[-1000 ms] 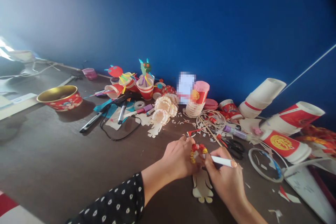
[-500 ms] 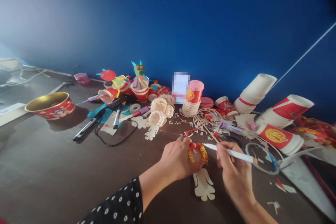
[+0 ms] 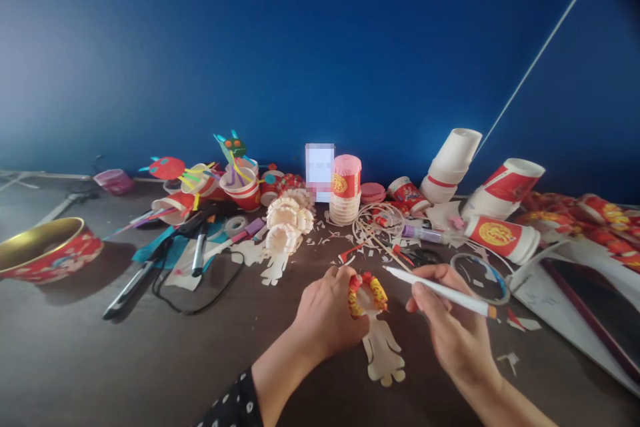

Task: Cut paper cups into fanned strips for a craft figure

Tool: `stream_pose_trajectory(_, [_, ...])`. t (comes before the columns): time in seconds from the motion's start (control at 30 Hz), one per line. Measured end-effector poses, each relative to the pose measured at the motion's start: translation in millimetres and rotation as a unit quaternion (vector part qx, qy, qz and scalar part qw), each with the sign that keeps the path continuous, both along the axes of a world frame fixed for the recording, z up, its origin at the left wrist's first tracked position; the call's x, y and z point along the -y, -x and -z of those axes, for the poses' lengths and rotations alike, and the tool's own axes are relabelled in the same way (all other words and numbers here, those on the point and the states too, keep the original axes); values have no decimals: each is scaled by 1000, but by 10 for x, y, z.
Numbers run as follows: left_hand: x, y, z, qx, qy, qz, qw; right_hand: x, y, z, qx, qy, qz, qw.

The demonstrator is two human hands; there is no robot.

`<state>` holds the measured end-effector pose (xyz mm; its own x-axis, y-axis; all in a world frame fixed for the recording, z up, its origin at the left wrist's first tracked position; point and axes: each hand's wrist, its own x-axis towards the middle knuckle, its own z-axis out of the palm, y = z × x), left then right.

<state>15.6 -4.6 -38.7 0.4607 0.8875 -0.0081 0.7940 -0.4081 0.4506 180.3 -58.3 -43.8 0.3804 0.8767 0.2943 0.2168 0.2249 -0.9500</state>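
Left hand (image 3: 326, 315) pinching paper ring (image 3: 367, 287) — right hand (image 3: 450, 313) gripping white pen (image 3: 440, 291), scraps (image 3: 509, 360) around.

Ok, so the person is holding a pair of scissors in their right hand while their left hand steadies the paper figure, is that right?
Not quite: the head view shows the right hand holding a white pen, not scissors. The left hand does steady the paper figure.

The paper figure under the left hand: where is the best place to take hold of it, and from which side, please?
Probably pinch the lower body of the paper figure by its edges, coming from the near side. That part lies flat and bare on the table, while the red-and-yellow ring at its top sits at the left hand, and the right hand with the white marker is close on the other side.
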Motion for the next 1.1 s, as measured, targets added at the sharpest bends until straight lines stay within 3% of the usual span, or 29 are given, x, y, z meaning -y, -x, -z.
stream_pose_trajectory(0.47, [-26, 4, -28, 4, 8, 11, 1000, -23, 72, -23, 166, 11, -54, 985])
stream_pose_trajectory(0.7, [-29, 16, -15, 6, 4, 22, 1000, -15, 97, 17, 147, 19, -107, 983])
stream_pose_trajectory(1.1, [-25, 29, -50, -10, -9, 28, 1000, -35, 122, 84, 211, 51, -69, 974])
